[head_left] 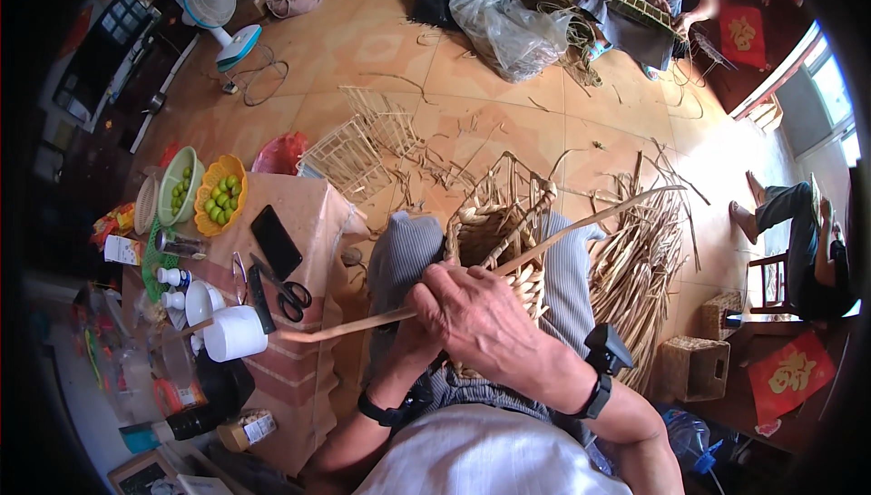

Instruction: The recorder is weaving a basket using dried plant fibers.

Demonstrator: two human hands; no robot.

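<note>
A half-woven basket (479, 237) of dried plant stalks rests between my knees, with bare frame rods showing at its upper edge. One long, flat tan strand (581, 227) runs slantwise across it, from beside the table on the left to the straw pile on the right. My right hand (481, 313) is closed on this strand at the basket's near side, fingers curled and knuckles up. Tucked under it, my left hand (413, 330) is close to the strand and the basket wall. Its fingers are hidden behind my right hand.
The cloth-covered table (290, 386) at left bears scissors (288, 294), a phone (276, 243), a white cup (236, 333) and fruit bowls (220, 194). Loose stalks (635, 286) lie at right. Ahead stand a basket frame (354, 155) and a fan (218, 14). Two people sit farther off.
</note>
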